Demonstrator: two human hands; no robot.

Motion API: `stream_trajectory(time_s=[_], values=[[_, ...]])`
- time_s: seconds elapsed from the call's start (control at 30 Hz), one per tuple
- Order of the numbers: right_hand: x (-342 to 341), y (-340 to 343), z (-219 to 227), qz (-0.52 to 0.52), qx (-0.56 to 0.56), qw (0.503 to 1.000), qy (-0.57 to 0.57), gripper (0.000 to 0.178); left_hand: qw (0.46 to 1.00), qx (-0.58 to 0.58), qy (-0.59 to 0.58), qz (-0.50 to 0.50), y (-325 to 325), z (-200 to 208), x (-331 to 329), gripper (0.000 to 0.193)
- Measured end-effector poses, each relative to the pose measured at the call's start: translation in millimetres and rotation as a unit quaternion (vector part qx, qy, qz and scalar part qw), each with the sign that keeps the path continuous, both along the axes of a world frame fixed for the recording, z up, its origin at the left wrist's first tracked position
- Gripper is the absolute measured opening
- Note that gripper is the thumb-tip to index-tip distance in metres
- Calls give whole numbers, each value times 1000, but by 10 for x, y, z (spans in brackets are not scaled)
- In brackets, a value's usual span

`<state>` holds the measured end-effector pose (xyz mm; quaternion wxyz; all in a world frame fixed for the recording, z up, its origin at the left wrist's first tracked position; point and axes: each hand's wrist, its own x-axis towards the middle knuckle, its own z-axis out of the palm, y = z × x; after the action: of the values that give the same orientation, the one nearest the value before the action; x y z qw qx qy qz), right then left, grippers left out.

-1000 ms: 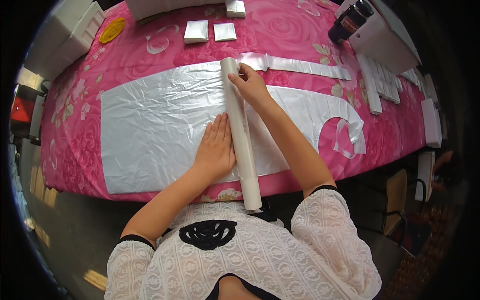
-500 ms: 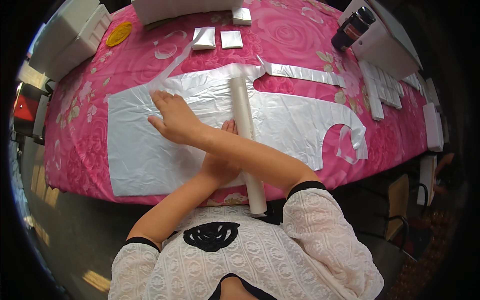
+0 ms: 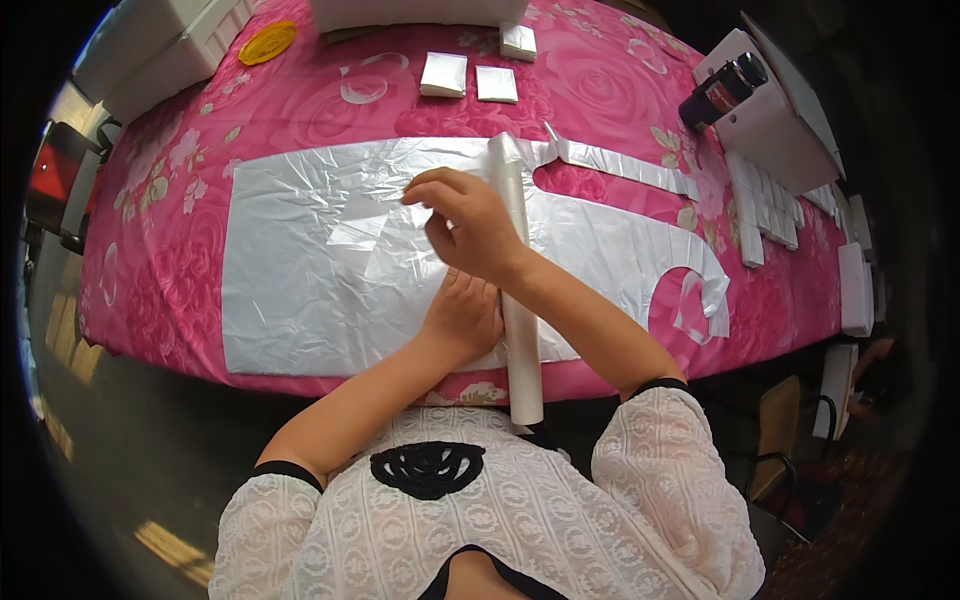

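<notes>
A thin, silvery-white plastic apron (image 3: 290, 270) lies spread on the table, with a curved cutout and a narrow strap at its right end. Across it rests a long whitish roll (image 3: 522, 350), its near end jutting past the table edge. My left hand (image 3: 465, 312) presses on the plastic just left of the roll, fingers stretched out and holding nothing. Above it hovers my right hand (image 3: 462, 220), forearm crossing over the roll. Its fingers are bent and the thumb stands apart; nothing shows between them.
Folded silvery packets (image 3: 443, 75) lie beyond the apron on the pink flowered tablecloth (image 3: 160, 290). A dark flask (image 3: 722, 92) and white box (image 3: 775, 150) stand at far right, near stacked narrow white packs (image 3: 765, 205). A yellow disc (image 3: 267, 43) and white foam boxes (image 3: 165, 60) are far left.
My right hand has moved right, from the apron's left part to near the roll, its fingers now more bent. The upper edge flap that trailed upward now lies flat. The view has shifted slightly.
</notes>
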<state>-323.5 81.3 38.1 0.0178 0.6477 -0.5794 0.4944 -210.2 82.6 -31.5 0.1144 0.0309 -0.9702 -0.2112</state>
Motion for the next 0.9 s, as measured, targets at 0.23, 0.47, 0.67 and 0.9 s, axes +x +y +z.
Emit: stream_trajectory(time_s=[0.23, 0.47, 0.67, 0.9], values=[[-1005, 622, -518, -358, 173, 907, 138, 58, 999, -41, -28, 15, 42, -8, -38, 64], [-1297, 182, -567, -452, 130, 848, 244, 68, 998, -40, -41, 19, 19, 19, -29, 64], [-1662, 607, -112, -463, 56, 836, 290, 68, 997, -55, -40, 23, 39, 18, -38, 63], [-2244, 1419, 286, -553, 43, 767, 324, 62, 997, -48, -45, 29, 36, 14, -22, 62]])
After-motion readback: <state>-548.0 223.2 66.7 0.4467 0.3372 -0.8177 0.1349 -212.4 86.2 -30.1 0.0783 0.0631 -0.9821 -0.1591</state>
